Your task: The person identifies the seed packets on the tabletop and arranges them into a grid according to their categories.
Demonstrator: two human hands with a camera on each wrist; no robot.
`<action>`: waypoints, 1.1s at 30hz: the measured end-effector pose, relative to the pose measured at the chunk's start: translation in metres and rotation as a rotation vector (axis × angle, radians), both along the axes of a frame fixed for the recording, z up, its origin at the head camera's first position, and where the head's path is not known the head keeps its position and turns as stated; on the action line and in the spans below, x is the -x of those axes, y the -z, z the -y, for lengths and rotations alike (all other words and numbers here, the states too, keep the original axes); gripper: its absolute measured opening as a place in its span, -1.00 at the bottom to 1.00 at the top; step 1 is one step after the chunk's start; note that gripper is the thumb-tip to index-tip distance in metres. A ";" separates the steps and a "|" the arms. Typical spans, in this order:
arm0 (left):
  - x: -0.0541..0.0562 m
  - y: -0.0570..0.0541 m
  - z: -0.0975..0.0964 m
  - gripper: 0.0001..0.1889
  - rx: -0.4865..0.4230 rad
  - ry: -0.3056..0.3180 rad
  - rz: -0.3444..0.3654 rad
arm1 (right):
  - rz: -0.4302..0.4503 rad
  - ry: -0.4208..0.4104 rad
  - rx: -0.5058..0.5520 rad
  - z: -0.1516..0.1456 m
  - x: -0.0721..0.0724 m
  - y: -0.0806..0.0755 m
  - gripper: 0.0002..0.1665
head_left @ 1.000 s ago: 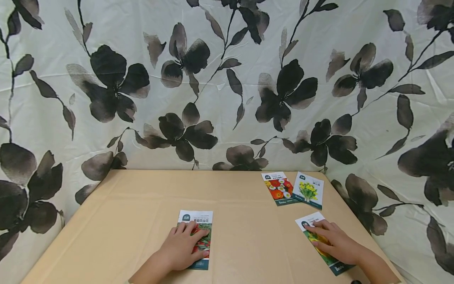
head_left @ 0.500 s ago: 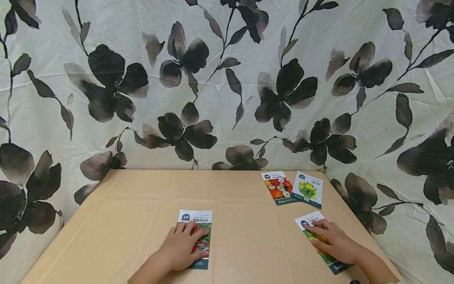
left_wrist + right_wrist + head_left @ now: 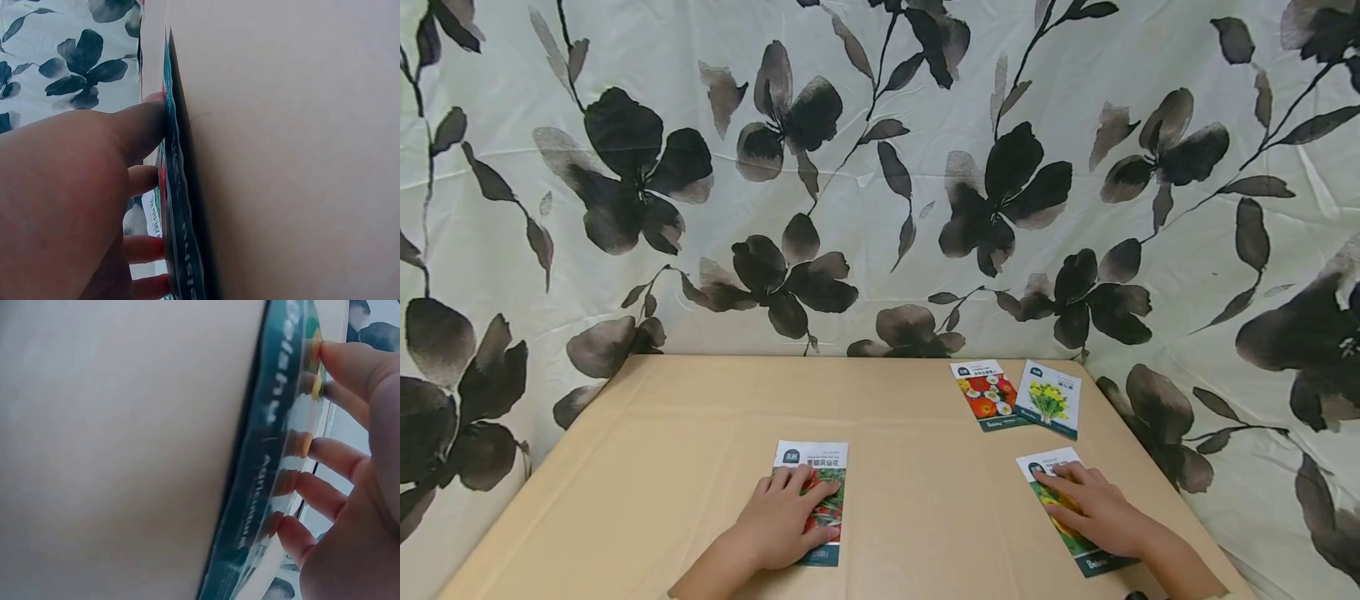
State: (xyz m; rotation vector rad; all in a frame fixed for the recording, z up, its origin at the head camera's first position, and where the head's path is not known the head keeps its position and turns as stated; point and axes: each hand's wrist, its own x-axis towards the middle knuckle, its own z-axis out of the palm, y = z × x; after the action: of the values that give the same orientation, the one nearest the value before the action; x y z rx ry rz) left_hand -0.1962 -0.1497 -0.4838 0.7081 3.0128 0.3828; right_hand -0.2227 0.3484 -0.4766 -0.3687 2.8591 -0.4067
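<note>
Floral cloth (image 3: 880,321) is hanging behind a tan bench (image 3: 700,417), where the left hand (image 3: 782,512) is resting on a red-and-green packet (image 3: 829,510), its loosely spread fingers pressing rather than gripping. Near the bench's right edge, the right hand (image 3: 1101,512) is likewise touching a slanted yellow-and-green packet (image 3: 1075,542) with spread fingers. Farther back, a yellow-flowered packet (image 3: 1048,400) is overlapping an orange-and-white-patterned packet (image 3: 987,398).

From here I see a tan desk (image 3: 925,500): a red-green packet (image 3: 833,511) under the left hand (image 3: 781,521), a yellow-green packet (image 3: 1070,540) under the right hand (image 3: 1101,515), two overlapping packets (image 3: 1047,400) beyond.
</note>
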 end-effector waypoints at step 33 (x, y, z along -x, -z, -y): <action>0.004 0.007 0.002 -0.35 0.001 0.001 -0.028 | 0.098 -0.088 0.096 -0.012 -0.002 -0.008 -0.33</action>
State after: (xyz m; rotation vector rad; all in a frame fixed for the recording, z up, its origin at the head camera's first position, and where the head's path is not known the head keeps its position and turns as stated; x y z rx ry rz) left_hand -0.2003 -0.1512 -0.4909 0.7211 3.0384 0.3741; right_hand -0.2211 0.3608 -0.4682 -0.4765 2.7240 -0.5312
